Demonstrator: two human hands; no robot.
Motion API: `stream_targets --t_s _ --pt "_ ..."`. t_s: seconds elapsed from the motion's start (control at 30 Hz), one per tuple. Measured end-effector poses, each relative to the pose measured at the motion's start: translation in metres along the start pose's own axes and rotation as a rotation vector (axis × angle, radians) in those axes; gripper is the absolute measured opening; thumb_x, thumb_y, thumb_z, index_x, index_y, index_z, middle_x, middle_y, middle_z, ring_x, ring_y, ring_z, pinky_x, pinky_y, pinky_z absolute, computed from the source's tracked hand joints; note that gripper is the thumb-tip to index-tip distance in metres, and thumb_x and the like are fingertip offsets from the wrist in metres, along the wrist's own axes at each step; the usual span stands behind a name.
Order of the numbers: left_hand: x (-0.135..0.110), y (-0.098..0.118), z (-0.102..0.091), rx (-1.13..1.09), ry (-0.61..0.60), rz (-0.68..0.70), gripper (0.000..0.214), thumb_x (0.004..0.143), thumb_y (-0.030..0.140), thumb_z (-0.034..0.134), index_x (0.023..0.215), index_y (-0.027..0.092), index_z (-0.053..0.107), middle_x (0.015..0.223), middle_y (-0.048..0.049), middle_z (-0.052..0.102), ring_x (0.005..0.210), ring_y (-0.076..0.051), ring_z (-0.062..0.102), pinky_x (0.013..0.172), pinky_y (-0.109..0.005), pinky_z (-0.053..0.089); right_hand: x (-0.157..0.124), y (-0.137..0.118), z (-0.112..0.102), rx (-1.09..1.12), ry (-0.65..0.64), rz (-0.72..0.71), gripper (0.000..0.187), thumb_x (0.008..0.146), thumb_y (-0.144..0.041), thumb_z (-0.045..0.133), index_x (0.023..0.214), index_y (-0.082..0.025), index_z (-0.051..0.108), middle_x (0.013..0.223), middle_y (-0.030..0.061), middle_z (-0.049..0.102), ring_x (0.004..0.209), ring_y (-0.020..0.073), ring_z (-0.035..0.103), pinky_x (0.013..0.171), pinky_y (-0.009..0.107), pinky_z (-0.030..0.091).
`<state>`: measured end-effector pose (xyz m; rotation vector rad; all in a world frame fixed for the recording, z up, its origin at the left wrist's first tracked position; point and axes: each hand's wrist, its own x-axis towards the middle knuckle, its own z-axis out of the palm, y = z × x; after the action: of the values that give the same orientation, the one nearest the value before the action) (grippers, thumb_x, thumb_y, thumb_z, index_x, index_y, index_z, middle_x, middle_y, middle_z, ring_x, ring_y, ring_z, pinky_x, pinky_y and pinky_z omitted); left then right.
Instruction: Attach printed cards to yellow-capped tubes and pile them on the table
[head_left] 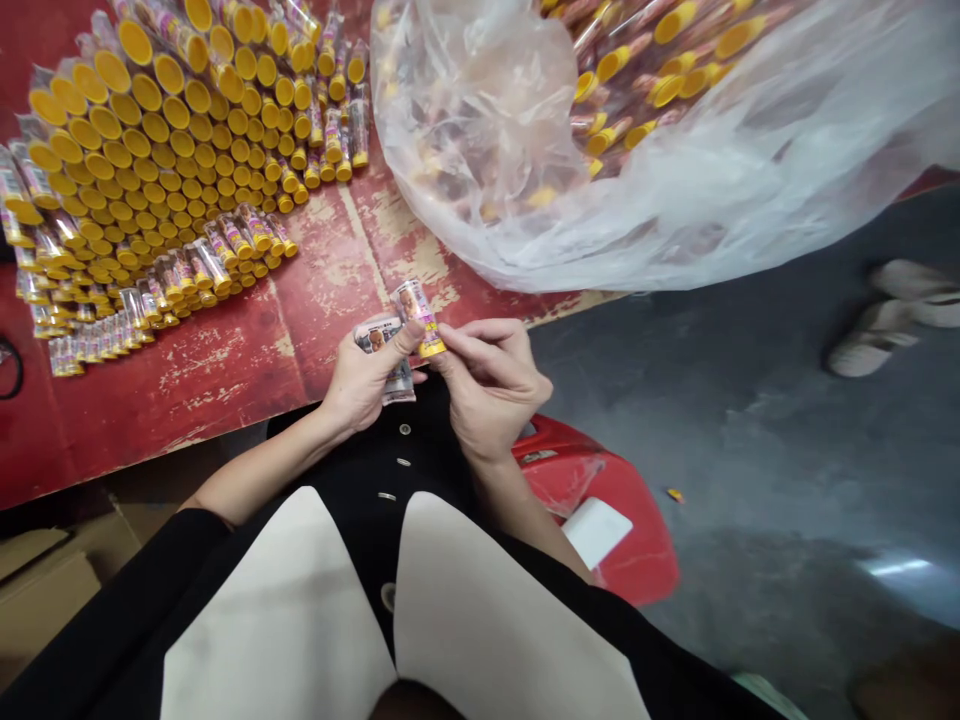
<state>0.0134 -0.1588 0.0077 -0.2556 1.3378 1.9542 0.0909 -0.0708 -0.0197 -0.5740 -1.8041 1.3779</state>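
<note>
At the near edge of the red table [247,350], the left hand [365,378] grips a yellow-capped tube [417,312] and printed wrappers [399,384], while the right hand [491,395], fingers narrowly set, pinches the tube's capped end.

My left hand [364,375] holds a small printed tube [416,312] and some printed slips [400,383] while my right hand [495,390] fingers its yellow end. Yellow-ended tubes [154,128] lie piled on the worn red table [240,345], beside a translucent bag [675,225] containing more.
</note>
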Motion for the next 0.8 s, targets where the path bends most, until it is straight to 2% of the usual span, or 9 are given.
stream_targets --t_s 0.3,0.4,0.53,0.6,0.67,0.73,0.8 --pt "-0.003 -0.002 -0.002 -0.017 0.006 -0.054 0.058 0.048 0.053 0.094 0.085 0.015 0.069 0.074 -0.0023 0.072 0.061 -0.013 0.069 0.043 -0.017 0.048 -0.006 0.005 0.002 -0.138 0.089 -0.104 0.011 0.082 -0.031 0.078 0.093 -0.032 0.081 0.086 0.0018 0.064 0.081 0.0153 0.065 0.075 0.036 0.06" --pt "-0.003 -0.003 0.0 -0.029 -0.003 -0.07 0.058 0.047 0.052 0.094 0.084 0.015 0.068 0.071 -0.0012 0.07 0.056 -0.012 0.067 0.041 -0.018 0.046 -0.006 0.006 0.005 -0.138 0.123 -0.142 0.011 0.082 -0.029 0.078 0.092 -0.031 0.08 0.084 0.0016 0.065 0.079 0.015 0.065 0.074 0.035 0.06" --pt "-0.003 -0.004 -0.006 -0.042 0.056 -0.023 0.057 0.048 0.051 0.094 0.082 0.015 0.067 0.07 0.0005 0.069 0.051 -0.009 0.061 0.044 -0.021 0.049 -0.008 0.007 0.007 -0.135 0.045 -0.078 0.014 0.083 -0.032 0.077 0.097 -0.029 0.08 0.089 0.0027 0.065 0.079 0.0145 0.066 0.07 0.034 0.059" --pt "-0.003 0.003 -0.021 -0.028 0.122 0.041 0.058 0.047 0.049 0.095 0.084 0.015 0.068 0.074 0.0001 0.069 0.054 -0.01 0.062 0.048 -0.022 0.051 -0.01 0.008 0.005 -0.095 0.029 -0.031 0.022 0.081 -0.031 0.078 0.103 -0.029 0.079 0.095 0.0035 0.065 0.074 0.0128 0.064 0.065 0.031 0.057" --pt "-0.005 0.019 -0.052 0.029 0.238 0.165 0.058 0.048 0.051 0.094 0.087 0.016 0.069 0.075 0.0007 0.07 0.054 -0.009 0.061 0.05 -0.023 0.051 -0.012 0.013 0.004 -0.053 0.056 0.004 0.028 0.078 -0.028 0.08 0.106 -0.03 0.079 0.098 0.0037 0.065 0.069 0.0106 0.062 0.06 0.029 0.055" --pt "-0.008 0.046 -0.096 0.16 0.416 0.34 0.054 0.053 0.053 0.092 0.087 0.018 0.069 0.071 0.0026 0.067 0.051 -0.006 0.054 0.05 -0.022 0.047 -0.012 0.021 0.004 -0.017 0.061 0.042 0.028 0.076 -0.027 0.082 0.104 -0.031 0.079 0.098 0.0037 0.065 0.066 0.01 0.06 0.057 0.028 0.054" --pt "-0.014 0.08 -0.147 0.384 0.618 0.5 0.045 0.061 0.053 0.089 0.08 0.018 0.069 0.064 0.0036 0.063 0.048 -0.004 0.047 0.048 -0.022 0.041 -0.013 0.029 0.006 0.006 0.022 0.085 0.026 0.076 -0.028 0.081 0.102 -0.03 0.08 0.098 0.004 0.065 0.067 0.0109 0.061 0.058 0.03 0.055"
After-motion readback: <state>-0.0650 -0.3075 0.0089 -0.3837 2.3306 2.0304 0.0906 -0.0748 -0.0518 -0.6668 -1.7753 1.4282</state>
